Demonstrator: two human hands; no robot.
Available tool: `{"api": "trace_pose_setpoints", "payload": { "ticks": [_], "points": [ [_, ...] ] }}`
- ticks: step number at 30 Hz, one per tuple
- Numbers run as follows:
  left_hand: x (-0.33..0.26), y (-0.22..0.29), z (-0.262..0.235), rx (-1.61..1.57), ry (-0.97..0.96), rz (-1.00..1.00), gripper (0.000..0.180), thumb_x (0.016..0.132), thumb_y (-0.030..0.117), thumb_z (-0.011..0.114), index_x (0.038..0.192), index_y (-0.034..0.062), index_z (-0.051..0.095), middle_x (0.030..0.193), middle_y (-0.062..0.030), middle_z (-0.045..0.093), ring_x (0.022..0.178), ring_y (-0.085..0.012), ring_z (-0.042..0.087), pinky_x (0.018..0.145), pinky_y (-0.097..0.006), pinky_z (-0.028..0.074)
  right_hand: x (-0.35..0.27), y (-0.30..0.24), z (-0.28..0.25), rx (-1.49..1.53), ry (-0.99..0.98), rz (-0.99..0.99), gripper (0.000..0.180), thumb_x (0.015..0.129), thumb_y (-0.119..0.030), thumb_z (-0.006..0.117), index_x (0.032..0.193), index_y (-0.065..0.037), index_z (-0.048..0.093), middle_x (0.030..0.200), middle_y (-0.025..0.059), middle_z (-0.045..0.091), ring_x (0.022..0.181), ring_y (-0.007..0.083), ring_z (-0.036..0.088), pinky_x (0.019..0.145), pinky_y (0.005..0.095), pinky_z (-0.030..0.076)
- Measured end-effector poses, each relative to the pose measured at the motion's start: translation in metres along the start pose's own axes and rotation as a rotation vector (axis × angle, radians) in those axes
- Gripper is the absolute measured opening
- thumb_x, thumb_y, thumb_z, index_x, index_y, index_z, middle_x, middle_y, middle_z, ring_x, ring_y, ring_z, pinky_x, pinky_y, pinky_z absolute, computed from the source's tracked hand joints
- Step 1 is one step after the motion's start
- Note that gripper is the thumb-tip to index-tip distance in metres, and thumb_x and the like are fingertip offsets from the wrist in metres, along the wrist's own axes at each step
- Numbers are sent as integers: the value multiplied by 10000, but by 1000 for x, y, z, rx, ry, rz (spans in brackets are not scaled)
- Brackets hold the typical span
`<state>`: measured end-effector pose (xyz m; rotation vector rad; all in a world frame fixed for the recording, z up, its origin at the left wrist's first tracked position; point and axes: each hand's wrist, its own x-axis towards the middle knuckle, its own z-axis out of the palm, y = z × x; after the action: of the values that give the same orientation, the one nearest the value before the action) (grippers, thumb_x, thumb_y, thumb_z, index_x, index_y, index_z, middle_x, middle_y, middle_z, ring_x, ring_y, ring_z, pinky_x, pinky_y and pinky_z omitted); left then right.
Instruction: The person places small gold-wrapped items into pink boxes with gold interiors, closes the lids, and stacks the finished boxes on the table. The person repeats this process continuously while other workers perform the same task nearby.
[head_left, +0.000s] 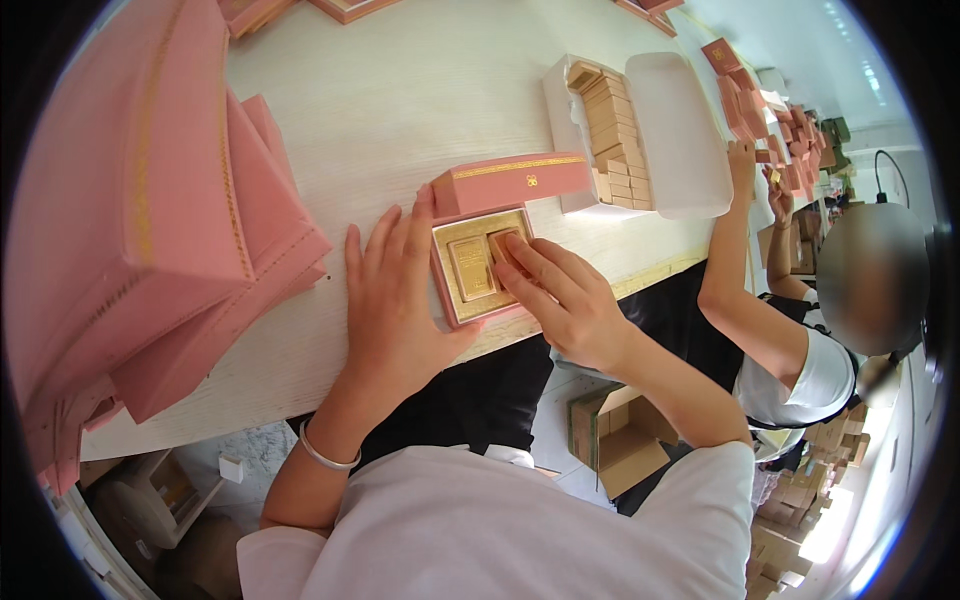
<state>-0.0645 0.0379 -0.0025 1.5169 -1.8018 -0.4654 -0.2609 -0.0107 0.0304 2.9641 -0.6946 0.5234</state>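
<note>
Apparently for steadiness, left hand [392, 285] splays round lower-left of pink box [443, 288]; right hand [575, 305] bends fingertips onto gold block [497, 241], box's right half, gripping or pressing unclear; gold bar [470, 268], left half.

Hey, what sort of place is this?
Likely a packing workshop: pink boxes are stacked high at the left of the pale table, a white carton holds small tan boxes, and another person has hands near more pink boxes.
</note>
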Motion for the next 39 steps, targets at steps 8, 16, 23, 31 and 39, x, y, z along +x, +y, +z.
{"api": "trace_pose_setpoints", "payload": {
  "ticks": [8,16,23,31,39],
  "points": [
    [0,0,-1,8,-18,-18,1115,546,219,845,1414,33,169,1410,-177,313,1302,-344,308,1051,-599,158,4,-4,-2,247,64,193,347,664,-21,634,1004,46,614,1094,168,601,935,318,599,779,358,513],
    [2,-2,3,6,-21,-1,1130,571,272,836,1424,4,144,1369,-192,360,1284,-374,317,1063,-579,134,17,15,-23,213,-212,83,352,700,-8,647,1046,23,592,1060,135,550,934,289,566,763,352,497],
    [1,-2,2,9,-7,10,1130,557,252,838,1422,5,156,1381,-182,351,1278,-366,329,1057,-586,145,22,3,-24,47,-320,35,388,704,-31,607,1083,42,571,1102,167,535,977,299,557,752,366,501],
    [1,-2,0,12,-27,0,1143,544,222,840,1427,9,146,1402,-159,328,1275,-351,335,1057,-588,146,31,22,-22,388,-311,145,375,701,19,678,1061,-34,585,1022,145,534,911,300,559,790,354,486],
    [-1,-2,1,-16,-29,7,1156,558,196,832,1436,13,103,1347,-181,369,1277,-332,343,1051,-610,136,27,18,-16,623,-282,543,208,704,-12,694,855,3,552,845,150,547,798,328,562,680,401,466]
  ]
}}
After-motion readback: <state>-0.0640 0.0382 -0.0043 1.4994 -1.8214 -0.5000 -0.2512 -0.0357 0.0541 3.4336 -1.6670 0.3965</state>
